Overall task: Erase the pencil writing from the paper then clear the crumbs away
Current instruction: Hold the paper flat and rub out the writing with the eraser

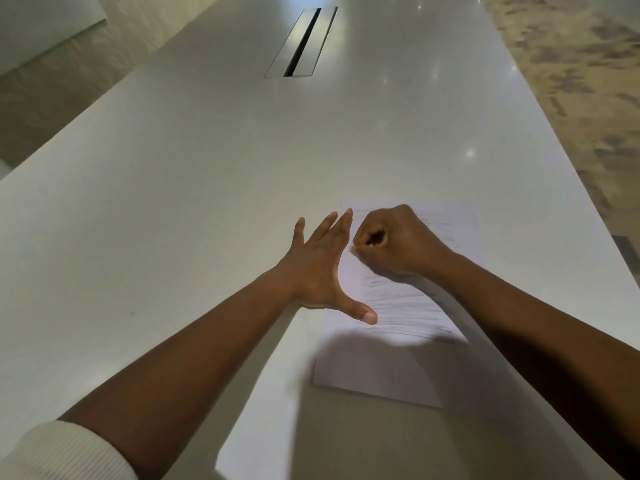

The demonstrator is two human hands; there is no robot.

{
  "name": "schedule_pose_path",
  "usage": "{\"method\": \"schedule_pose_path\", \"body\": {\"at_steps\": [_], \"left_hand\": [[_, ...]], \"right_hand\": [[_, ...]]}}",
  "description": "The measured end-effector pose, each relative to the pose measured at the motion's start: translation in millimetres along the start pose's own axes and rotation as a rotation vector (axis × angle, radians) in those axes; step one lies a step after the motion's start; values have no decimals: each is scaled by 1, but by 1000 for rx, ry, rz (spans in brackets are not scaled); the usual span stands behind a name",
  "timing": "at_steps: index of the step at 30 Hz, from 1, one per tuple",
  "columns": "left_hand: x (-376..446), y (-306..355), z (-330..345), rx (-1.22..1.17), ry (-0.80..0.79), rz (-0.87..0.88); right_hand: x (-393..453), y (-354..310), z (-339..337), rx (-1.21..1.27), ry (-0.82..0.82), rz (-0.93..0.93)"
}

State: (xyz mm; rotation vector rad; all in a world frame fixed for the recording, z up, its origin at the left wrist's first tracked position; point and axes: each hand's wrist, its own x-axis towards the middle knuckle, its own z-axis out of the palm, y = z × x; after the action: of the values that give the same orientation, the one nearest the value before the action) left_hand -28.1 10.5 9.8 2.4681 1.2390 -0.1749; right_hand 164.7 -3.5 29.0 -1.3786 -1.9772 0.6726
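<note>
A: Where are the hands?

B: The left hand (320, 268) lies flat with its fingers spread, straddling the left edge of the paper (412, 306), thumb on the sheet. The right hand (394, 242) is a curled fist over the upper part of the sheet; whether it grips anything I cannot tell.

A: And the paper?

B: A white sheet with faint pencil writing (405, 310), lying at about 4 o'clock in the view, on a white desk (194, 188).

A: What room is around it?

B: Bare desk spreads toward 9 and 12 o'clock. A slotted metal panel (301, 43) sits at 12 o'clock, well apart. The desk's right edge runs near the paper at 3 o'clock, patterned floor (581, 64) beyond.
</note>
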Motion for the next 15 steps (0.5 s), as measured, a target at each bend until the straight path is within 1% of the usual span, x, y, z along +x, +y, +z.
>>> {"method": "schedule_pose_path", "body": {"at_steps": [2,3,5,8,11,13,15], "left_hand": [[0,0,-1,15,-3,-7],[0,0,-1,22,-3,-7],[1,0,-1,25,-3,-8],[1,0,0,22,-6,-8],[1,0,0,22,-15,-4],[0,-1,0,23,-16,-2],[0,-1,0,29,-17,-3]], "right_hand": [[8,7,-10,-79,118,43],[12,11,-15,-113,149,70],[13,15,-19,-134,158,89],[5,8,-13,-80,96,33],[-7,-1,-3,-10,-24,-39],[-11,-3,-1,-2,-83,-41],[-8,-2,-3,-22,-54,-26]]}}
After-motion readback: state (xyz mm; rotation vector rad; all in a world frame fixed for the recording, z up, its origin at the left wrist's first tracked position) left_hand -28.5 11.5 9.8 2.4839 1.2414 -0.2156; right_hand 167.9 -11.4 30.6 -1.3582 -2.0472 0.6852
